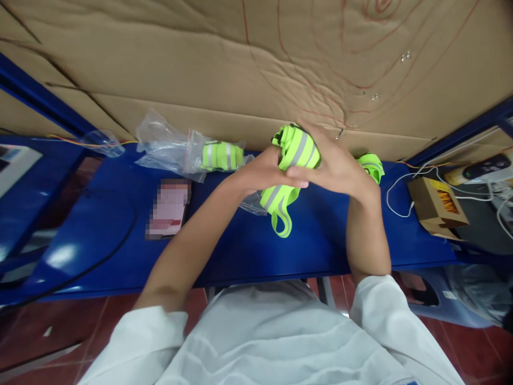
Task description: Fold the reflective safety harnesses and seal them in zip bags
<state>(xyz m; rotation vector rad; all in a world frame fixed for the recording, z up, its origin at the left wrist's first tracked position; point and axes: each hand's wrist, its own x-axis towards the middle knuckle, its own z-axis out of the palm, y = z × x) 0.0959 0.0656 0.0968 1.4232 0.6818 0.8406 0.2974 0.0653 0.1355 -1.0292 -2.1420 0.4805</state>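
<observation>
Both my hands are wrapped round a rolled-up neon yellow reflective strap (298,148) with grey stripes, held above the blue table. My left hand (262,170) grips it from the left and below. From the right, my right hand (334,166) closes over its side, with the thumb across the front. Below my hands, a loose looped end of yellow strap (281,219) hangs or lies near the tabletop. Another yellow roll (222,156) sits in a clear plastic bag to the left. A further yellow roll (371,167) is partly hidden behind my right wrist.
Clear plastic bags (164,141) lie at the back left of the blue table (320,240). A phone (169,208) rests nearer me. At right are a small cardboard box (436,206) and white cables (395,206). A cardboard wall (192,80) stands behind.
</observation>
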